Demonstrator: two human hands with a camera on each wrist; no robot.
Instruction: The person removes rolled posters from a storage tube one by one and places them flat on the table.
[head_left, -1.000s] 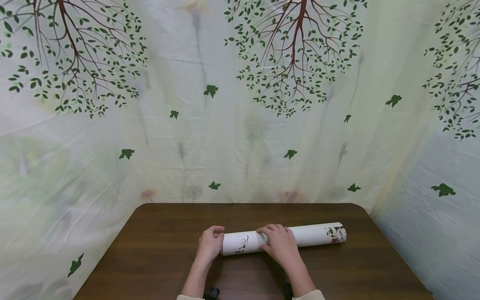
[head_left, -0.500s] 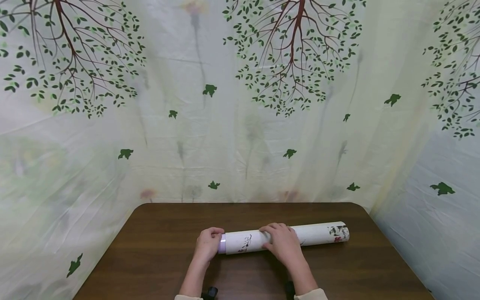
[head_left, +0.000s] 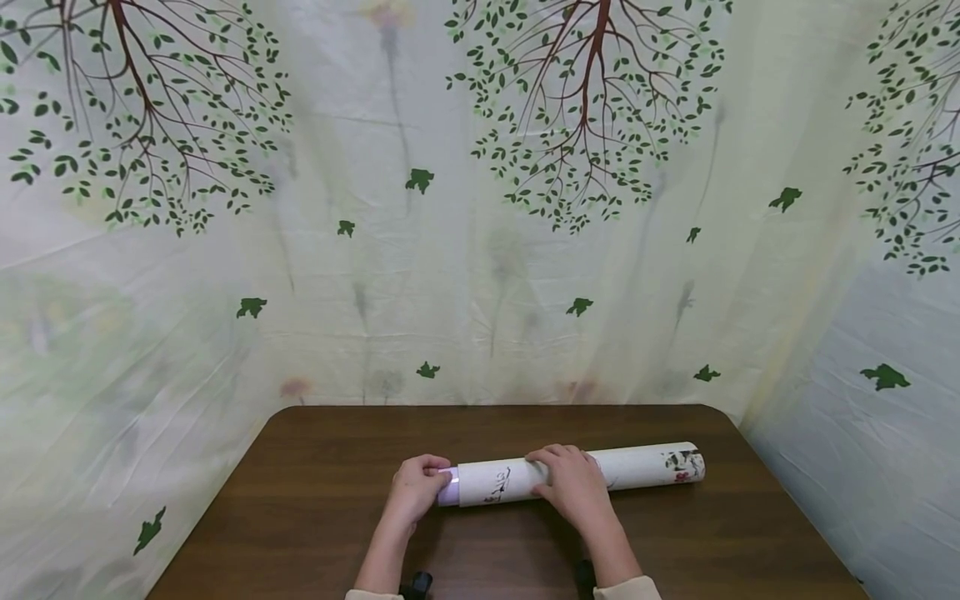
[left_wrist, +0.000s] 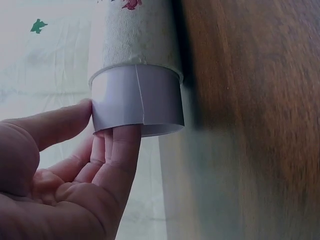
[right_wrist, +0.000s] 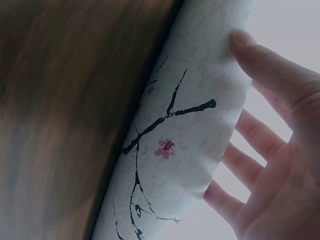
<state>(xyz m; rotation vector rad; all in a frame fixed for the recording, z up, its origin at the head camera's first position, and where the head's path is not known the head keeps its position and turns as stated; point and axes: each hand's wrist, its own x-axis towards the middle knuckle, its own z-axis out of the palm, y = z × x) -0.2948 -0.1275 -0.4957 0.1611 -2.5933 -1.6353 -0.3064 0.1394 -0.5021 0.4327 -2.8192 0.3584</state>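
Observation:
A long white tube [head_left: 645,468] printed with dark branches and red blossoms lies across the table, its right end slightly farther back. From its left end sticks out a short length of rolled pale lilac paper [left_wrist: 120,95], with a thin overlap line along it. My left hand [head_left: 412,493] pinches this paper roll, thumb on the outside and fingertips tucked inside its open end. Around the tube's middle, my right hand [head_left: 573,487] holds from above, its thumb on the near side. In the right wrist view, the fingers' tips are hidden behind the tube.
The brown wooden table [head_left: 337,442] has rounded far corners. Beyond it hangs a pale curtain [head_left: 480,333] printed with trees and green leaves, which also runs along both sides.
More of the lilac paper shows at the tube's left end. My right hand and the tube have shifted a little to the right, while my left hand moved slightly left, then stayed about there.

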